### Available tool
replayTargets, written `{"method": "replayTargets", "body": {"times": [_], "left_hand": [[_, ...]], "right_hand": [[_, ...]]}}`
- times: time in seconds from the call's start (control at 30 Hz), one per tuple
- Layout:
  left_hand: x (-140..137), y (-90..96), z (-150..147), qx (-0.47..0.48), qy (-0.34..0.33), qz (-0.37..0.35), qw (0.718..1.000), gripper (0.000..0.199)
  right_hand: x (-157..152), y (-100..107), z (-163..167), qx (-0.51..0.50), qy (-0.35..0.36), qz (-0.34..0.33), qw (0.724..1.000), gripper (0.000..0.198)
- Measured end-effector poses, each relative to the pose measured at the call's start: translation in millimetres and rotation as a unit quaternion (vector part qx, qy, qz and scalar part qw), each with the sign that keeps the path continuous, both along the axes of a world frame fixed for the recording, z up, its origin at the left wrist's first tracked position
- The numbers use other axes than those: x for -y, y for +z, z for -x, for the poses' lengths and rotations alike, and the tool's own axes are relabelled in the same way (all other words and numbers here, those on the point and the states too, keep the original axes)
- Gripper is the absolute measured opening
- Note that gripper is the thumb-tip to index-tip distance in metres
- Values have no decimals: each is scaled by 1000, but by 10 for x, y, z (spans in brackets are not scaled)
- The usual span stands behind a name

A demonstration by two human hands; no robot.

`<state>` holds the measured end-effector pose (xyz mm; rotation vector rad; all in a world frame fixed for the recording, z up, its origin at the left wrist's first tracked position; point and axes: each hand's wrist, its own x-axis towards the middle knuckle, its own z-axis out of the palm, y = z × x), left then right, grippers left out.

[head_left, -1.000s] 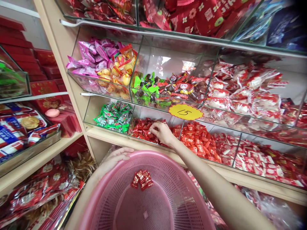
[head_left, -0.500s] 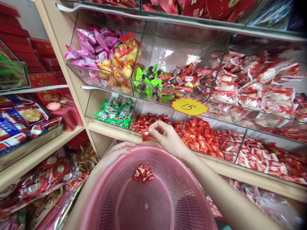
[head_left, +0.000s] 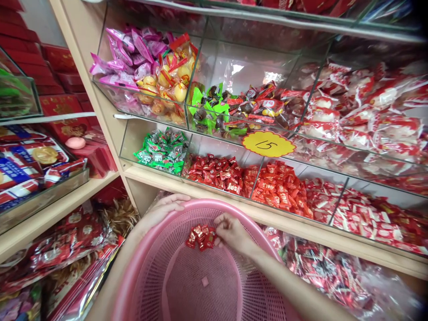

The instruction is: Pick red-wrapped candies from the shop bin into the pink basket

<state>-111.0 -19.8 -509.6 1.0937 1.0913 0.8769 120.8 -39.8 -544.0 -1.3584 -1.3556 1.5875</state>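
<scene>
A pink plastic basket [head_left: 200, 287] with mesh sides stands tilted in front of me. My left hand [head_left: 167, 208] grips its left far rim, fingers laid over the edge. Inside the basket, against the far wall, lies a small pile of red-wrapped candies [head_left: 197, 235]. My right hand [head_left: 230, 232] is down in the basket at the right side of that pile. Its fingers are pinched on a red-wrapped candy [head_left: 210, 240], partly hidden by the fingertips. Past the rim, a clear bin holds similar red candies [head_left: 217, 171].
Beside that bin sit green-wrapped candies [head_left: 163, 151] and orange-red candies [head_left: 281, 187]. A yellow price tag [head_left: 269, 144] hangs above. The wooden shelf edge [head_left: 160, 179] runs just behind the basket. Bagged sweets [head_left: 321, 267] lie below at right, and red packages [head_left: 67, 240] at left.
My right hand has moved down from the bin of red candies into the basket, carrying a red-wrapped candy to the pile. My left hand stays on the rim.
</scene>
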Motion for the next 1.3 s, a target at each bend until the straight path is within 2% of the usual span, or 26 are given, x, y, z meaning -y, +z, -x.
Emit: {"method": "replayTargets", "body": {"times": [0.2, 0.4, 0.5, 0.6, 0.73, 0.97, 1.17, 1.3], "left_hand": [[17, 10, -16, -1, 0, -2, 1000, 35], [11, -5, -7, 6, 4, -7, 1000, 36], [7, 2, -7, -13, 2, -17, 1000, 35], [2, -2, -3, -24, -2, -24, 999, 35], [3, -4, -4, -19, -4, -25, 999, 36], [21, 25, -9, -32, 0, -21, 999, 37], [23, 19, -18, -23, -2, -14, 1000, 36], [14, -19, -13, 0, 5, -6, 1000, 35]], "right_hand": [[157, -97, -173, 32, 4, 66, 997, 12], [245, 90, -230, -49, 21, 227, 972, 11], [260, 167, -250, -86, 8, 259, 962, 14], [264, 176, -245, -111, -12, 255, 960, 16], [250, 118, -180, -149, -77, 210, 963, 14], [271, -29, 16, -133, -182, 155, 962, 8], [362, -43, 98, -141, -204, 125, 961, 19], [422, -35, 153, -161, -208, 134, 955, 30]]}}
